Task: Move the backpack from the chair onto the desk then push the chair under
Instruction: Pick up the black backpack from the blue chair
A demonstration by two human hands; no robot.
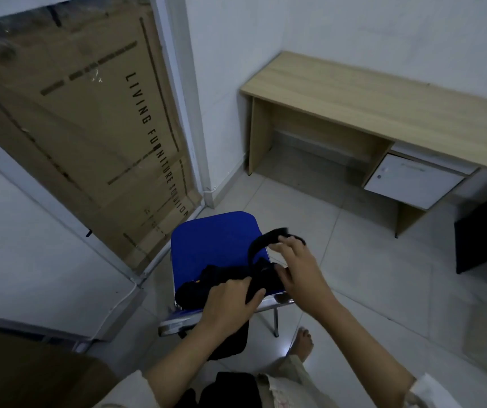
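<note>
Black backpack [207,287] sits on blue chair [215,245] at lower center, left hand [230,304] closed on its body, right hand [298,266] pinching a raised strap [261,242], w/ wooden table [383,107] well apart at upper right.

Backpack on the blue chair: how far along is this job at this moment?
Done: nothing yet. The backpack lies on the blue chair, and the desk top shows bare wood. In hand: the left hand grips the bag's body and the right hand holds its strap, apparently about to lift. Left: carry the bag to the desk, then push the chair, which stands apart from the desk, under it.
</note>
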